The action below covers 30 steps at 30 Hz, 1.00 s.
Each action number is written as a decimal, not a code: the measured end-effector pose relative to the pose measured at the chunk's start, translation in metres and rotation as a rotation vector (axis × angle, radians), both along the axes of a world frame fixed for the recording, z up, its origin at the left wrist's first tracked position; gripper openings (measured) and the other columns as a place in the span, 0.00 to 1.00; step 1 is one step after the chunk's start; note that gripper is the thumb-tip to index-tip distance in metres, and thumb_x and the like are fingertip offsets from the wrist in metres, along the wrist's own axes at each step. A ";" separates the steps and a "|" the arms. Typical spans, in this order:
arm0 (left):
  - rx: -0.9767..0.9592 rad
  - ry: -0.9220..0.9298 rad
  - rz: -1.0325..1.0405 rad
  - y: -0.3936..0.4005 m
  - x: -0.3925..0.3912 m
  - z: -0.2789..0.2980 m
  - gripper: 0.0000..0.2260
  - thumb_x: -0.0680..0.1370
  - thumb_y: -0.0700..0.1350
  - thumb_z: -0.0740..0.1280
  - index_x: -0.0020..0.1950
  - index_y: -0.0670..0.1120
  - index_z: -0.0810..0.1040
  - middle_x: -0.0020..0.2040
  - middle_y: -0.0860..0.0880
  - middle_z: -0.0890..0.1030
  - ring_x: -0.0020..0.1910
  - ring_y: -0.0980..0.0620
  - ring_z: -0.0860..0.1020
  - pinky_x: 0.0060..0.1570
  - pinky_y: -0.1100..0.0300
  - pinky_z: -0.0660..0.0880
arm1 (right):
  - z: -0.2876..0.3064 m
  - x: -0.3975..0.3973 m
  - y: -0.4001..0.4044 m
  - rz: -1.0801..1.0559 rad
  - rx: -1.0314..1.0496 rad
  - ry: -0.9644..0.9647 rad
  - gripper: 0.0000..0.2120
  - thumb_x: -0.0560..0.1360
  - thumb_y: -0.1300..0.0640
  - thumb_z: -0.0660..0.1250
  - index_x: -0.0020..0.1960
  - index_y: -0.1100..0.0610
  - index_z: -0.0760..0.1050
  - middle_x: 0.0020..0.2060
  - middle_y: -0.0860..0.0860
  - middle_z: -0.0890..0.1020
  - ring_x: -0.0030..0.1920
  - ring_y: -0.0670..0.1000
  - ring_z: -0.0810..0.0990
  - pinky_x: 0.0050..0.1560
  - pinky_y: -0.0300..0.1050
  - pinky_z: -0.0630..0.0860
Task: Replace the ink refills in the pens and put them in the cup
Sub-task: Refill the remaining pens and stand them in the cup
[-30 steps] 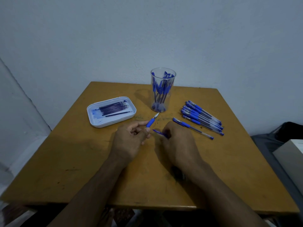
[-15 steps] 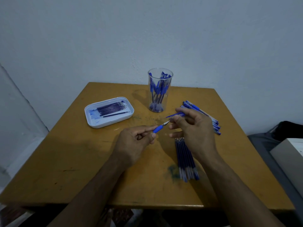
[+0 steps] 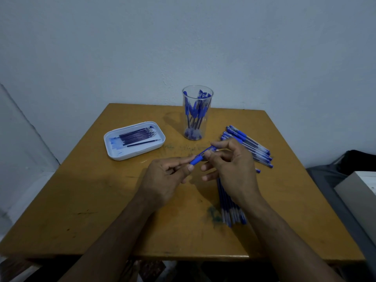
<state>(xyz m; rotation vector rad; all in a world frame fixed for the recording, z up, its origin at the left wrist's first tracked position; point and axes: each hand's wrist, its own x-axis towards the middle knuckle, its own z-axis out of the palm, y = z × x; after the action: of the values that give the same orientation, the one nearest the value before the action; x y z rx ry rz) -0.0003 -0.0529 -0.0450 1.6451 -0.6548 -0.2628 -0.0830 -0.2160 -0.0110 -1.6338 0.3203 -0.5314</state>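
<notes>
My left hand (image 3: pixel 165 179) pinches a blue pen (image 3: pixel 197 159) by its grip end, over the middle of the table. My right hand (image 3: pixel 230 163) pinches a blue pen cap (image 3: pixel 210 148) with thumb and forefinger at the pen's tip. A clear cup (image 3: pixel 197 112) with several blue pens stands at the back centre. A pile of blue pens (image 3: pixel 249 146) lies right of the cup, partly behind my right hand. A row of ink refills (image 3: pixel 231 208) lies on the table under my right wrist.
A white tray (image 3: pixel 114 152) holding several dark refills sits at the back left of the yellow wooden table (image 3: pixel 81 200). A wall stands close behind the table. A grey and white object (image 3: pixel 358 192) lies off the table's right side.
My right hand lifted off the table with a cap, uncovering the refill row, and came to the pen's tip. My left hand tilted the pen slightly rightward.
</notes>
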 end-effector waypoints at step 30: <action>0.632 -0.609 0.101 -0.019 0.028 -0.016 0.21 0.83 0.56 0.60 0.76 0.52 0.70 0.75 0.53 0.71 0.74 0.54 0.66 0.74 0.53 0.66 | 0.071 0.031 -0.008 -0.279 -0.485 -0.258 0.15 0.80 0.60 0.70 0.64 0.48 0.74 0.40 0.42 0.81 0.37 0.46 0.83 0.36 0.52 0.83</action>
<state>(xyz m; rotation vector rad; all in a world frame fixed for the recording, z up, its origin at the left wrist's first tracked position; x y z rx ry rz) 0.0278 -0.0723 -0.0614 2.3945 -1.0039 0.1379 -0.0525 -0.2243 0.0596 -1.9682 0.2371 -1.0867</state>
